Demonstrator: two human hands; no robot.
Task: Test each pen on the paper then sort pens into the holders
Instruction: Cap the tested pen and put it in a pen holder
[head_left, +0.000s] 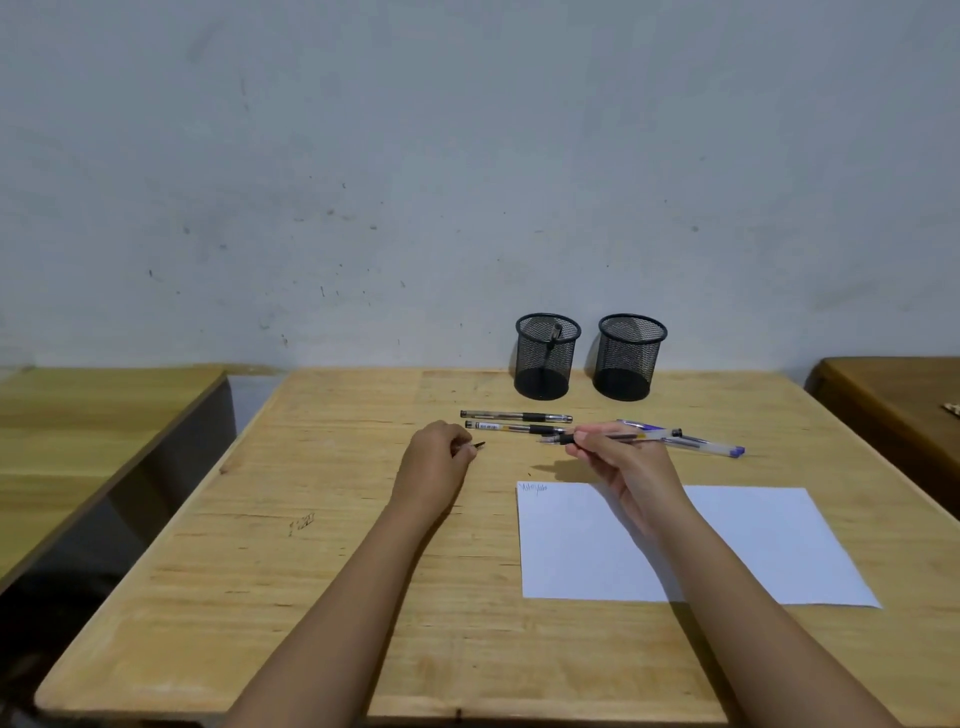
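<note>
Bare forearms — left hand (439, 457), right hand (621, 462) bare too

Counts:
- Holders: 2, black mesh: left holder (546, 358), right holder (629, 358).
- Pens: 6 by my read.
  - 1 holder pen (555, 338), standing in the left holder
  - 2 lying loose: upper black pen (514, 416), lower black pen (511, 427)
  - 1 held pen (556, 440), gripped by the right hand (613, 457)
  - 2 with blue trim: near blue pen (649, 430), far blue pen (717, 447). They overlap, so that split is uncertain.
- Paper (753, 545): 1 sheet.
- Small black piece (479, 445): 1, pinched in the left hand (436, 457).
- Hands: 2.
- Worktops: 3: main worktop (311, 571), left side worktop (78, 415), right side worktop (893, 395).
</note>
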